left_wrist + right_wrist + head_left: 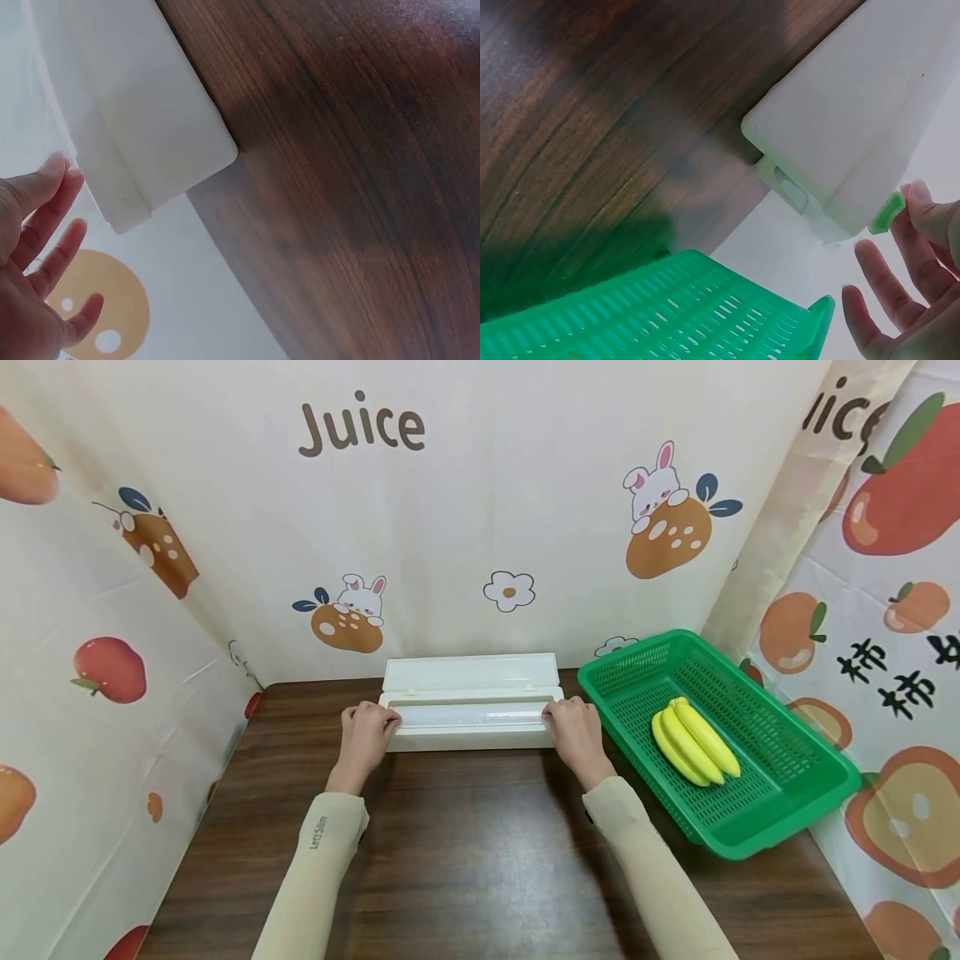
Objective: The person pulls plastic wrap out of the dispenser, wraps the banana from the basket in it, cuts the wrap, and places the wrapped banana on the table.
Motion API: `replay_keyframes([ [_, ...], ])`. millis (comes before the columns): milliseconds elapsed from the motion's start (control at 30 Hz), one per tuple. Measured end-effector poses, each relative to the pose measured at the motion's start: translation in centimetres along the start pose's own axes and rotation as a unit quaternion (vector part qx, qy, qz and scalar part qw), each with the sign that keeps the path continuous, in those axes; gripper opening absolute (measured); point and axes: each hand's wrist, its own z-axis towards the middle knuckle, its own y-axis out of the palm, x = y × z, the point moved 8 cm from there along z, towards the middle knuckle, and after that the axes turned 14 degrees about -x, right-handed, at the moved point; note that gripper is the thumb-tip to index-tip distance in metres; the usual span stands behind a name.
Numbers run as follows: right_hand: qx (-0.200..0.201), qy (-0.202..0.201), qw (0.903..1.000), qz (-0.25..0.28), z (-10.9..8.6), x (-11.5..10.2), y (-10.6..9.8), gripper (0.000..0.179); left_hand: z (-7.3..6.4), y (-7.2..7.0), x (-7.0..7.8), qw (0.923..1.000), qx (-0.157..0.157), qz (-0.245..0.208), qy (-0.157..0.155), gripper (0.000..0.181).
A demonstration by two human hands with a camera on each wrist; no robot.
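Note:
A white cling film dispenser box (468, 741) lies lengthwise by the back wall, its lid (471, 672) swung back. Glossy clear cling film (472, 714) stretches along the inside. At the box's left end my left hand (363, 735) pinches the film's edge between thumb and index finger; the other fingers are spread in the left wrist view. My right hand (576, 731) pinches at the opposite end with thumb and forefinger. Right beside those fingertips, a small green piece (887, 213) sits at the box's edge in the right wrist view.
A green perforated basket (780, 814) stands on the right, close to my right forearm, with a bunch of yellow bananas (693, 743) inside. Dark wood tabletop (465, 852) lies in front of the box. Fruit-printed white sheets (465, 510) hang behind and on both sides.

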Motion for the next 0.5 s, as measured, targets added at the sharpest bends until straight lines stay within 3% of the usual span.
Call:
replay_keyframes([
  [500, 0.035, -0.016, 0.9993, 0.001, -0.33, -0.24, -0.94, 0.005, -0.19, -0.79, 0.35, 0.9990, 0.036, 0.015, 0.020, 0.010],
])
